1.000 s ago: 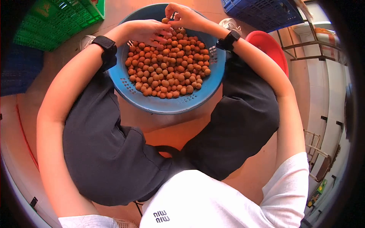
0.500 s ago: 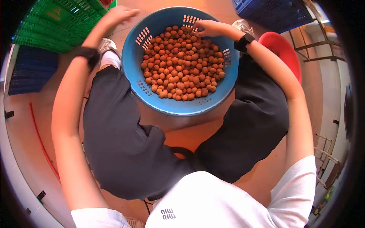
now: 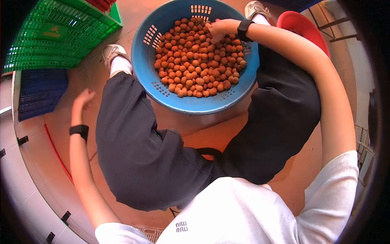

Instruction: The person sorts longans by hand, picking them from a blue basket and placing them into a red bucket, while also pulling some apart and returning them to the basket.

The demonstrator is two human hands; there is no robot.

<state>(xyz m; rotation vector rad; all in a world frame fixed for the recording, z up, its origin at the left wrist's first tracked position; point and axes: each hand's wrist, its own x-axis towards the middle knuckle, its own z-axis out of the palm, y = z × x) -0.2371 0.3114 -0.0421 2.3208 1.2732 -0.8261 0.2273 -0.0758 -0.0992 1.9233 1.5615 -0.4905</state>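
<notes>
A blue plastic basket [image 3: 195, 106] with slotted sides stands between my feet, holding many round brown fruits [image 3: 191, 61]. Over the upper right of the pile is my right hand [image 3: 219, 29], its fingers bent down among the fruits; whether it grips one is hidden. My left hand [image 3: 84, 97] is out over the floor, left of my knee, slightly blurred, fingers apart and with nothing in them. Each wrist wears a black band.
Green crates [image 3: 61, 34] stand at the upper left, with blue crates [image 3: 40, 91] below them. A red basin [image 3: 302, 30] is beyond my right knee. A red hose [image 3: 57, 152] lies on the left floor, and a metal rack [image 3: 339, 28] stands at right.
My left hand has moved from beside the basket's upper left rim down and left over the floor. My right hand has lowered slightly into the fruits. The view has shifted.
</notes>
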